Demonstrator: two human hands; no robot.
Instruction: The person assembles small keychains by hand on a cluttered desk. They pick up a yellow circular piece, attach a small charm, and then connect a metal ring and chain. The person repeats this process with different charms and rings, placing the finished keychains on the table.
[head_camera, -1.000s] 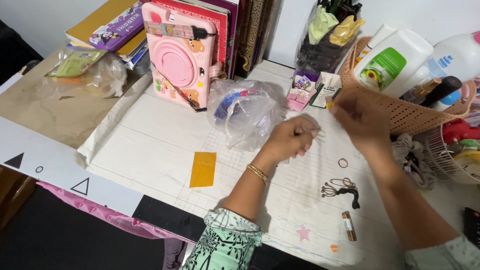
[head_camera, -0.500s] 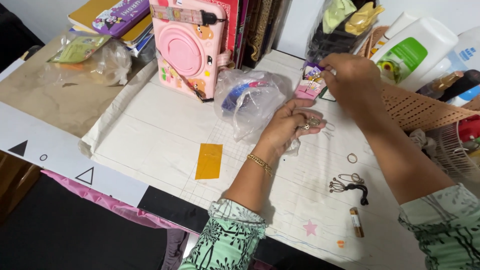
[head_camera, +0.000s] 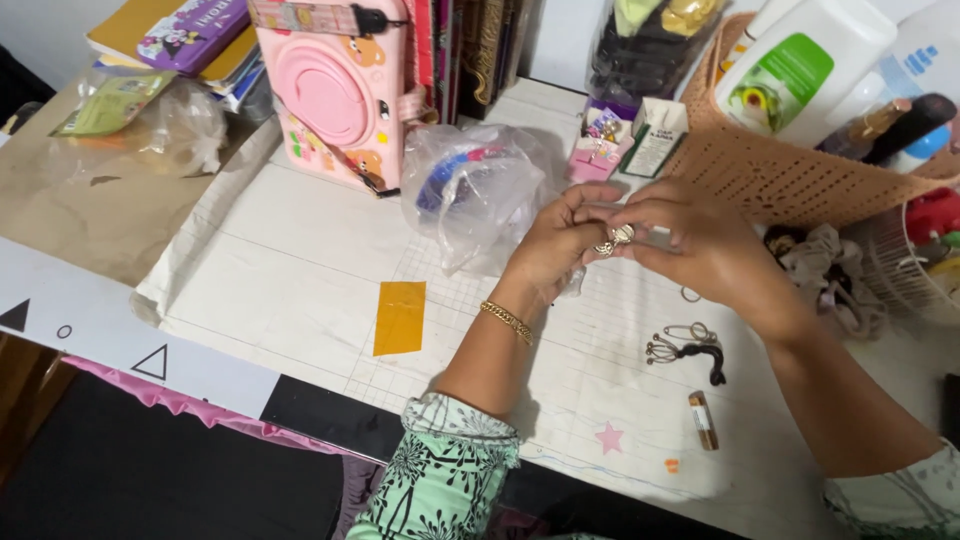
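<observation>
Nearest the person, on the worktop (head_camera: 300, 280) with its gridded white paper, lie a small orange-brown tube (head_camera: 703, 420), a pink star sticker (head_camera: 609, 438) and a yellow sticky note (head_camera: 400, 317). Just beyond the tube sits a tangle of wire clips and a dark cord (head_camera: 687, 350), with a small ring (head_camera: 690, 295) a little farther on.

Above these, both hands now meet over the middle of the worktop. Half a second ago the right hand (head_camera: 700, 240) was up at the small pink packet (head_camera: 597, 145) by the basket; it has come back down and joined the left hand (head_camera: 555, 240), which has barely moved. Between their fingertips is a small gold trinket (head_camera: 612, 240), pinched from both sides, so each grip is closed on it. It is held clear of the paper, just in front of the plastic bag (head_camera: 480, 190). To my eye, the reach to the packet is over and the work has turned to fiddling with this small piece; what it is exactly I cannot tell, as it is tiny and partly covered by fingers.

Farther back stand a pink toy camera (head_camera: 335, 100), books (head_camera: 180, 35) to its left, and a woven basket (head_camera: 760, 170) with bottles at the right.
</observation>
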